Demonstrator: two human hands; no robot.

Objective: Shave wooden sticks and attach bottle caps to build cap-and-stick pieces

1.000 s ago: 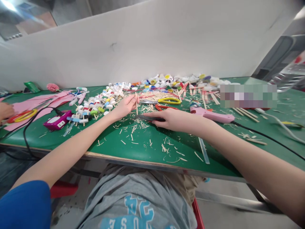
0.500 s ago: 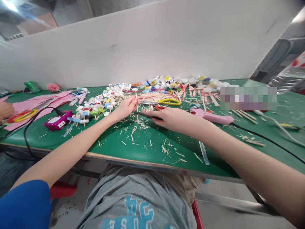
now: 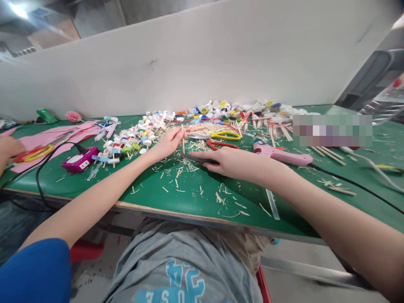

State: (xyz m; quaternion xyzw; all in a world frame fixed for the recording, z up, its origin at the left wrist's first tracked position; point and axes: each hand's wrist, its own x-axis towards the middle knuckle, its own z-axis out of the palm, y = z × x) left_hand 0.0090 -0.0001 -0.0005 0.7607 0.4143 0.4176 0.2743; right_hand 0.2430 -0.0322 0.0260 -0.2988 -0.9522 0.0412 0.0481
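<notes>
We pinch a thin wooden stick (image 3: pixel 183 145) in the left hand (image 3: pixel 172 142), with a dark, narrow tool (image 3: pixel 198 159) in the right hand (image 3: pixel 222 162).
Nearest us on the green table (image 3: pixel 192 204), pale shavings lie scattered, and a translucent glue stick (image 3: pixel 272 205) points toward the edge. Beyond it, our right fingers close round the tool, index finger stretched along it; its tip is near the stick's lower end, though whether they touch is too small for us to tell. Our left fingertips press together on the stick, holding it nearly upright. Behind our hands lie yellow-handled scissors (image 3: pixel 212 135), then heaped bottle caps (image 3: pixel 224 110) before a white partition (image 3: pixel 202 59).
</notes>
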